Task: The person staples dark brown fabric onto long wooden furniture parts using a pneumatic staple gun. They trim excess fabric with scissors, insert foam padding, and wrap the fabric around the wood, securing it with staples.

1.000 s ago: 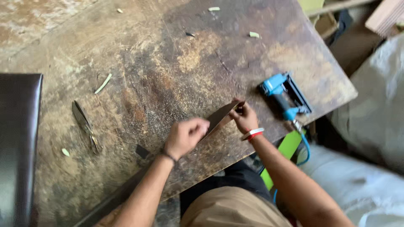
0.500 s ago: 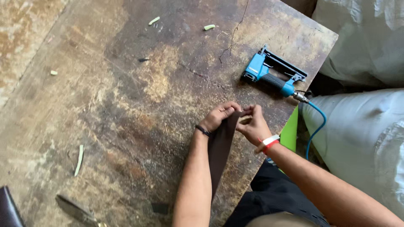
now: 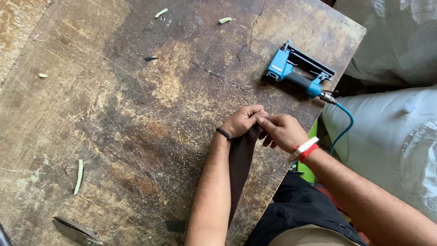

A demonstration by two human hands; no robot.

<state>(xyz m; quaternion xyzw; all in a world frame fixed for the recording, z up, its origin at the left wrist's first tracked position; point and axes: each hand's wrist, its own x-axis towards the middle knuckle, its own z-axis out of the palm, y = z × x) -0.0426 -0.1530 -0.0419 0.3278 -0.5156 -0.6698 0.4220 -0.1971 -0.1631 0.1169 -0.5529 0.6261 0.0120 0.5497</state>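
Pinching the far end of the dark strip (image 3: 240, 159), the left hand (image 3: 242, 120) and right hand (image 3: 283, 131) meet fingertip to fingertip near the table (image 3: 136, 114) edge; the grip looks small, so the strip could slip or twist; left of it lie scissors (image 3: 75, 230) and green scraps (image 3: 79, 176); right, just beyond the hands, the blue staple gun (image 3: 296, 73) and its hose (image 3: 343, 125) crowd the corner.

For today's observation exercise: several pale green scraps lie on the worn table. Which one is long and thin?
The long green sliver near the left edge, above the scissors. The other scraps, such as the two at the top, are short and stubby.
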